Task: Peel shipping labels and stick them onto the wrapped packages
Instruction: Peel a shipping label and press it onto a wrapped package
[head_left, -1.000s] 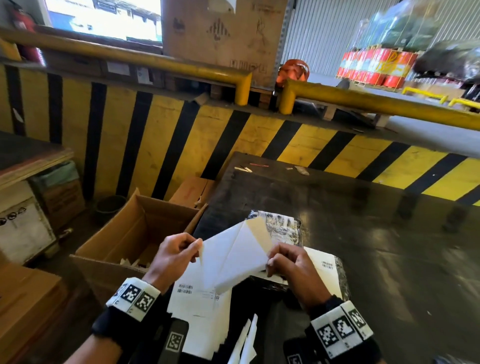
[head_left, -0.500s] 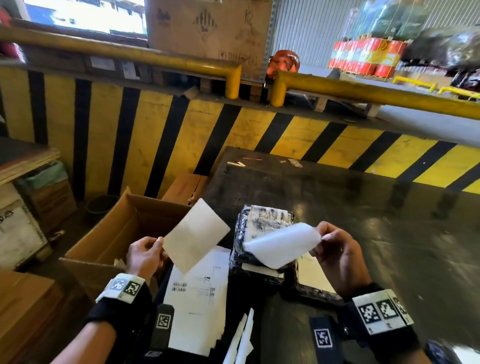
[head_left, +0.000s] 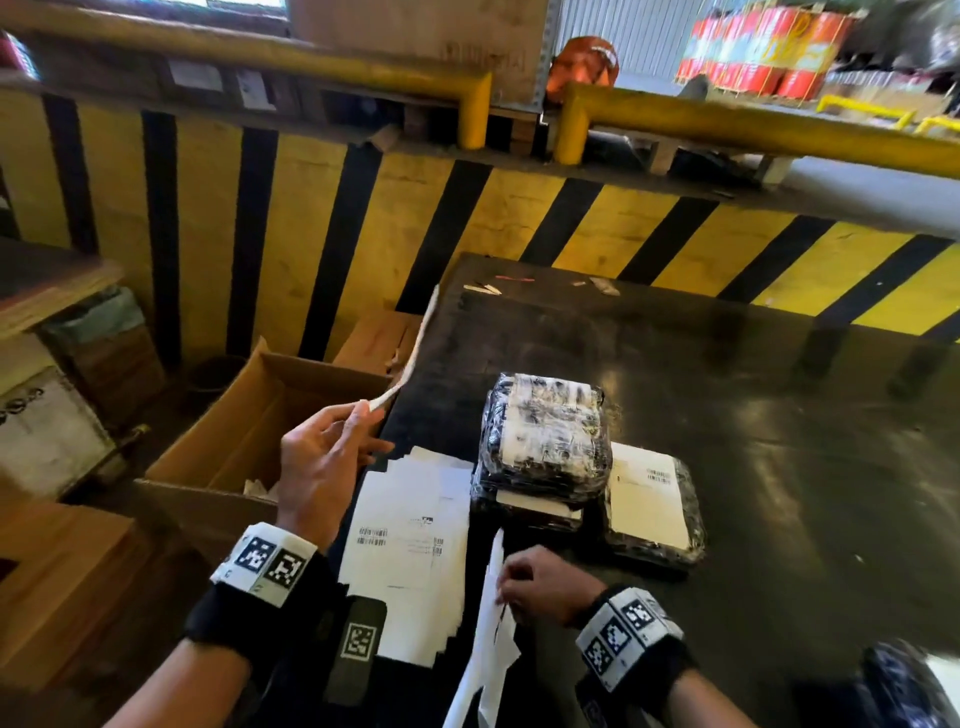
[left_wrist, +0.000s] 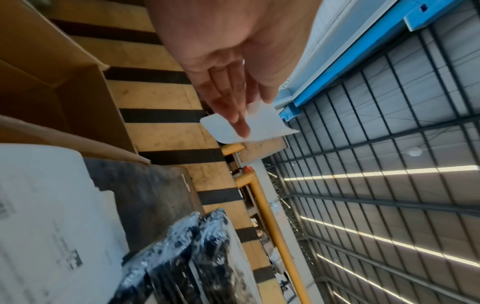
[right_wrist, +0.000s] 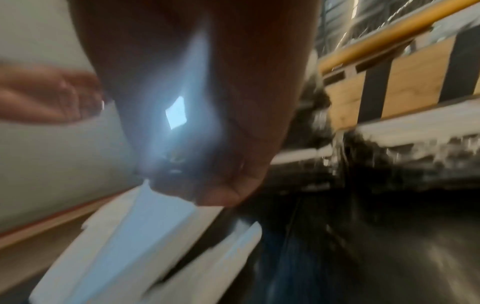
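Note:
My left hand (head_left: 358, 421) is raised over the table's left edge and pinches a thin backing paper (head_left: 415, 353), seen edge-on. In the left wrist view the hand (left_wrist: 244, 115) has that pale paper (left_wrist: 270, 125) between thumb and fingers. Low at the near edge, my right hand (head_left: 509, 587) curls its fingers on an upright white sheet (head_left: 491, 639); the right wrist view is blurred. A pile of label sheets (head_left: 410, 535) lies between my hands. Behind it sit stacked black wrapped packages (head_left: 545, 436), and beside them a package bearing a white label (head_left: 649, 499).
An open cardboard box (head_left: 260, 415) stands on the floor left of the dark table (head_left: 779, 415). A yellow and black striped barrier (head_left: 519, 218) with yellow rails runs behind. Paper scraps (head_left: 488, 288) lie at the table's far edge.
The label and its backing came apart. My left hand rose with the backing paper. My right hand dropped from above the packages to the near edge, onto the white sheet.

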